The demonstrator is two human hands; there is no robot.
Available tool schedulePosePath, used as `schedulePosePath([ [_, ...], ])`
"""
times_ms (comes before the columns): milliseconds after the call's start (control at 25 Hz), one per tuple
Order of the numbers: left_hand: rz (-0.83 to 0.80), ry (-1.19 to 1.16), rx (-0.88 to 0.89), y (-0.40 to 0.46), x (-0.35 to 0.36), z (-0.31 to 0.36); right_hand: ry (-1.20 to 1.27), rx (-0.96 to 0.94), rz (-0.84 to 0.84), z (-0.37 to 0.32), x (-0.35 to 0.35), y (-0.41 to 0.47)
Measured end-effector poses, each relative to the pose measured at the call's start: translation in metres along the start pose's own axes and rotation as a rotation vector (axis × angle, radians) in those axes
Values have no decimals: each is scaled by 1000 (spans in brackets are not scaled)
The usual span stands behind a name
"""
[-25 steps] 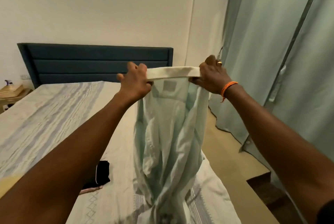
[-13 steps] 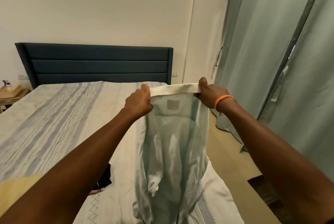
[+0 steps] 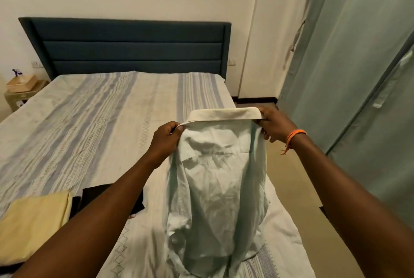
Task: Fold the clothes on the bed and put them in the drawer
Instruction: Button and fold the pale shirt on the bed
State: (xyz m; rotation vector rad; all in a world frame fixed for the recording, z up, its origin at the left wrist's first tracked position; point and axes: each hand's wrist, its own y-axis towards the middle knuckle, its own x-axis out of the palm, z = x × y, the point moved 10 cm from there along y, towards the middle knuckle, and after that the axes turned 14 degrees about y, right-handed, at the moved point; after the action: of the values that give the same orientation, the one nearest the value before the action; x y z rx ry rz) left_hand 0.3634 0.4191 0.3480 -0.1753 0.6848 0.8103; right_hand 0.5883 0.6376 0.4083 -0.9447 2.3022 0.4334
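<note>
Shirt (image 3: 218, 179), pale green w/ cream collar (image 3: 224, 114), hangs upright over the bed's (image 3: 94, 125) right edge, near the foot corner; its hem bunches on the sheet; left hand (image 3: 165, 137) grip clamped on the collar's left end, fingers curled round the fabric; right hand (image 3: 276, 126) grip pinches the collar's right end, orange wristband (image 3: 294, 136) on that wrist; folded yellow cloth (image 3: 35, 219) lies at the bed's left edge near the foot; black garment (image 3: 96, 194) just beside it, partly hidden by the left forearm; dark blue headboard (image 3: 132, 46) at the far end; curtains (image 3: 358, 64) on the right.
</note>
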Motion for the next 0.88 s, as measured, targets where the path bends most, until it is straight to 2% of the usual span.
schedulePosePath([
  [120,-65,244,92,25,34,-11,-43,84,-31,48,14,45],
  [200,-165,380,137,45,63,-24,-21,199,-144,85,34,74],
  [360,-630,567,-10,74,130,-98,-32,419,-462,160,88,114],
  [440,-776,570,-53,81,158,-132,-57,466,-551,193,115,132],
  [560,-844,454,-139,94,189,-181,-122,538,-692,232,157,148],
  [720,-1237,453,-251,115,211,-237,-275,704,-968,261,191,178],
  [760,-1225,468,-262,140,213,-248,-296,745,-1002,263,196,197],
  [800,-1136,489,-266,178,213,-256,-300,766,-981,260,203,226],
  [840,-993,535,-245,220,212,-259,-280,765,-887,258,207,262],
  [880,-822,617,-206,266,207,-261,-180,764,-713,259,213,306],
])
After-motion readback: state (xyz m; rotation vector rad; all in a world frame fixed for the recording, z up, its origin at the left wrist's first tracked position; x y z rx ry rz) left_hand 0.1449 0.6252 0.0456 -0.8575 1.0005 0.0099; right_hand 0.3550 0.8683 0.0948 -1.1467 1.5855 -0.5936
